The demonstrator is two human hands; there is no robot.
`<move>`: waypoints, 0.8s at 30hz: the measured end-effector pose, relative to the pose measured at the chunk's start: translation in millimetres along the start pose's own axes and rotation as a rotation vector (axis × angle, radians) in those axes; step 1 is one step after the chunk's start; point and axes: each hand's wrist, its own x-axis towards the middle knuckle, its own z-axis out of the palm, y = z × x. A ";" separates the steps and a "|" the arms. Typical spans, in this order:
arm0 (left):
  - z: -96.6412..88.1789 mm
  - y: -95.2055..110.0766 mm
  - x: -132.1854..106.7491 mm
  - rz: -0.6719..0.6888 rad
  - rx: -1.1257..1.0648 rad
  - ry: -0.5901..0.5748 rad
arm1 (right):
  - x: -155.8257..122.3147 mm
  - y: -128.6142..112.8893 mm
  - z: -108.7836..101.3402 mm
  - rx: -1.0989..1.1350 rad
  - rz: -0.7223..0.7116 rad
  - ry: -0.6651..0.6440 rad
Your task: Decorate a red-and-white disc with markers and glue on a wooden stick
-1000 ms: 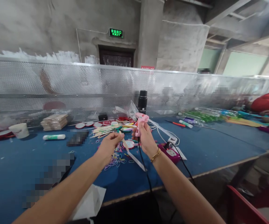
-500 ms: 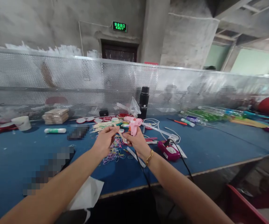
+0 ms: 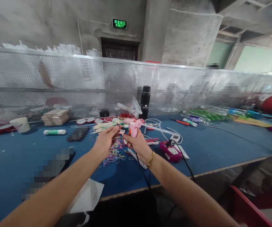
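Note:
My right hand [image 3: 139, 143] is closed around the handle of a pink hot glue gun [image 3: 134, 126], whose nozzle points left towards my other hand. A clear glue stick [image 3: 158, 128] sticks out of its back. My left hand [image 3: 106, 138] pinches a small pale flat stick [image 3: 121, 131] just in front of the nozzle; the fingers hide much of it. Whether the nozzle touches the stick, I cannot tell. Below the hands lies a loose heap of coloured rubber bands [image 3: 114, 155]. Behind the left hand, thin wooden sticks [image 3: 100, 126] are spread out.
A purple power socket [image 3: 171, 152] with a black cord plugged in sits to the right. At the back stands a black bottle [image 3: 145, 102]. Leftward are a glue tube [image 3: 54, 132], a stack of wooden pieces [image 3: 55, 117] and a white cup [image 3: 20, 125]. A perforated metal screen [image 3: 79, 78] borders the table.
The pale stick between the hands has turned and now shows less of its length. My left fingers have shifted slightly; the glue gun stays nearly in place.

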 end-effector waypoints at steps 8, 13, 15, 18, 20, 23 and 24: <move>-2.6 -0.2 2.2 0.045 -0.013 -0.019 | -2.7 1.7 -0.3 -0.047 -0.044 0.005; -5.7 2.5 4.6 0.096 0.049 -0.015 | -1.8 3.6 -1.5 -0.094 -0.060 0.019; -8.3 5.1 7.5 0.123 0.075 0.032 | -0.5 1.9 -3.4 -0.064 -0.059 0.024; -13.4 10.0 12.4 0.149 0.105 0.120 | -0.2 -3.8 -7.5 -0.026 -0.040 0.029; -16.5 12.6 14.9 0.139 0.098 0.157 | -3.0 -8.0 -10.6 -0.030 -0.044 0.020; -19.5 13.6 16.9 0.117 0.081 0.168 | -12.9 -10.9 -16.3 -0.077 -0.084 -0.044; -20.2 12.9 17.4 0.122 0.084 0.166 | -17.3 -10.6 -18.6 -0.108 -0.102 -0.064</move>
